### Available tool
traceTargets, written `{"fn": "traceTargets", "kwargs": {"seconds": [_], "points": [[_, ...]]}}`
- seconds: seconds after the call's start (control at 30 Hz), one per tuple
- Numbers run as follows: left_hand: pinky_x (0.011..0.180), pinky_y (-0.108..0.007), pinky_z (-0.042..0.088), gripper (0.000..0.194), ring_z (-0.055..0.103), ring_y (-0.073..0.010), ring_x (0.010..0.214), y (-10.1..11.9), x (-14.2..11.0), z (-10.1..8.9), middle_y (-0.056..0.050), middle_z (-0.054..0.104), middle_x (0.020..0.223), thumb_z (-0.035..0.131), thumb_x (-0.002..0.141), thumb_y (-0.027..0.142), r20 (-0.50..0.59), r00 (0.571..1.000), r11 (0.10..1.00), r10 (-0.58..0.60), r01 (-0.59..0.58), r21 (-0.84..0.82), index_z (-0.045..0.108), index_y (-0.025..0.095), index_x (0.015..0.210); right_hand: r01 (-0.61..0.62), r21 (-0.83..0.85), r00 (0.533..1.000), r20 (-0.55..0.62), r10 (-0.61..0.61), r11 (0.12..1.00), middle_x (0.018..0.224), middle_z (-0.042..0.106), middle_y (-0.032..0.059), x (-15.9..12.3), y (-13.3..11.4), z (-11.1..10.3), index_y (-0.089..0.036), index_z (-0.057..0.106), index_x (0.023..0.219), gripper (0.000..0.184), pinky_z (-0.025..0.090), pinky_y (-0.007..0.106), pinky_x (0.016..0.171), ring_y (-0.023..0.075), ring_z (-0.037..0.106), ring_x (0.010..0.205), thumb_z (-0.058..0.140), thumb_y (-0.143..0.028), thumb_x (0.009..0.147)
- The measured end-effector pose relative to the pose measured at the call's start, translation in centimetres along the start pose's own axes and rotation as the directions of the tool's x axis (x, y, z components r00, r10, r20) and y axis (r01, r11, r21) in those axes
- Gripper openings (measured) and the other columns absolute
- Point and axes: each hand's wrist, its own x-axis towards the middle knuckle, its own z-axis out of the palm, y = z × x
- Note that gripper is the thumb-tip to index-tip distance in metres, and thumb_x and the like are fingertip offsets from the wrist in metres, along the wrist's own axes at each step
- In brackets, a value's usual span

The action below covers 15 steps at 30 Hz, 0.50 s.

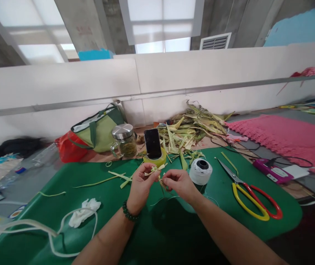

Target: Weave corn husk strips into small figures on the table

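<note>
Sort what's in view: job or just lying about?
Likely job:
pale green plant strips in left hand
round white thread spool
red-and-yellow-handled steel scissors
dry yellow-green leaf heap

Likely lying about:
crumpled white tissue
fringed pink cloth
lidded glass mug
green fabric bag

Left hand (143, 180), one: is pinching, curled. Right hand (181, 183), one: is pinching likewise, just beside it. Forearms (109, 232), two: are slanting inward.

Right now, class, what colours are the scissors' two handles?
The scissors have one yellow handle and one red handle, seen best in the head view.
</note>
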Motion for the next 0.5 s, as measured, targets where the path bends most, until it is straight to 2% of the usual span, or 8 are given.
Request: {"fn": "traceTargets", "kwargs": {"seconds": [0.1,0.27,0.37,0.5], "points": [[0.060,-0.019,0.046,0.027,0.055,-0.0082,0.060,-0.22,0.08,0.02,0.004,0.060,0.068,0.077,0.063,0.031,-0.045,0.999,0.999,-0.001,-0.001,-0.042,0.059,0.017,0.079,0.000,-0.029,1.000,-0.031,-0.001,1.000,0.049,0.049,-0.0033,0.16,0.31,-0.10,-0.015,0.056,0.059,0.015,0.035,0.022,0.045,0.0077,0.041,0.046,0.058,-0.029,0.063],[0.061,-0.019,0.046,0.032,0.059,-0.0102,0.067,-0.13,0.32,-0.28,0.001,0.064,0.075,0.079,0.060,0.033,-0.131,0.991,0.994,-0.026,0.013,-0.104,0.059,0.018,0.081,0.098,-0.159,0.992,-0.056,-0.109,0.982,0.054,0.049,-0.0025,-0.07,0.27,-0.55,-0.016,0.054,0.059,0.014,0.033,0.021,0.049,0.0085,0.041,0.052,0.055,-0.026,0.068],[0.059,-0.019,0.045,0.031,0.056,-0.0083,0.062,-0.02,0.29,-0.23,0.003,0.062,0.072,0.079,0.059,0.030,-0.078,0.996,0.996,-0.034,0.028,-0.083,0.060,0.017,0.080,0.150,-0.143,0.988,-0.025,-0.155,0.978,0.064,0.053,-0.0005,-0.23,0.19,-0.43,-0.016,0.057,0.069,0.021,0.038,0.022,0.055,0.0104,0.046,0.060,0.054,-0.035,0.076],[0.056,-0.019,0.045,0.028,0.053,-0.0073,0.056,-0.05,0.20,-0.01,0.004,0.058,0.066,0.079,0.059,0.028,-0.015,0.999,0.999,-0.038,0.038,-0.006,0.061,0.017,0.078,0.178,-0.250,0.984,0.062,-0.168,0.952,0.062,0.053,-0.0015,-0.49,0.52,0.14,-0.015,0.060,0.070,0.019,0.036,0.021,0.053,0.0095,0.044,0.057,0.062,-0.034,0.074]]}}
